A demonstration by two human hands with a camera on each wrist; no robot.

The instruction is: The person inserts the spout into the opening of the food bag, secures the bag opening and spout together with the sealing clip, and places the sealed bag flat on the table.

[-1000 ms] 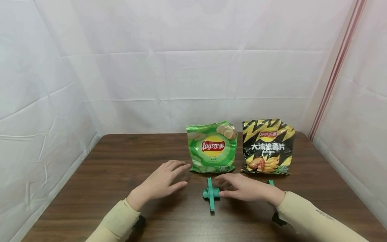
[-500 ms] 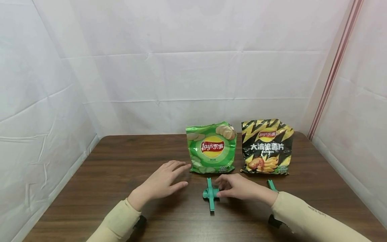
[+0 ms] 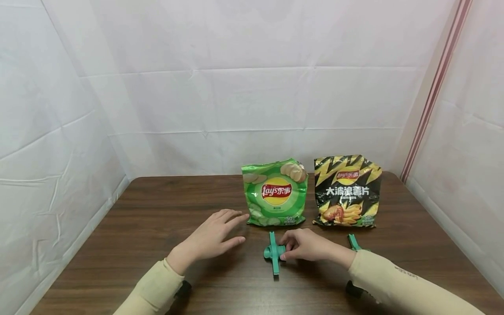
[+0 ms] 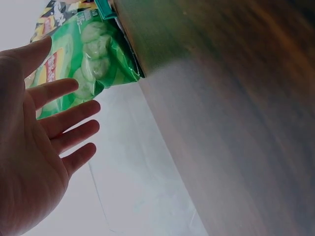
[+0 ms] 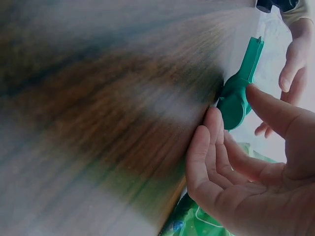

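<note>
One clip [image 3: 274, 252] lies on the table [image 3: 165, 201], in front of the green bag [image 3: 275, 192], its long bar pointing away from the person. The right hand [image 3: 307, 246] is at the round part of this clip: thumb and fingers are curled and pinch it, with the clip down at table level. The left hand [image 3: 212, 234] grasps nothing; its fingers are spread and relaxed, the fingertips just beside the lower edge of the green bag. Contact there cannot be determined.

The green bag stands upright near the back of the table. The black bag [image 3: 348, 190] stands upright beside it, to the right, with a narrow gap between. A second clip [image 3: 353, 241] lies in front of the black bag, partly hidden by the right arm; its full shape cannot be told. A white sheet [image 3: 252, 100], creased, hangs behind the table. Both sleeves [image 3: 155, 282] are pale.
</note>
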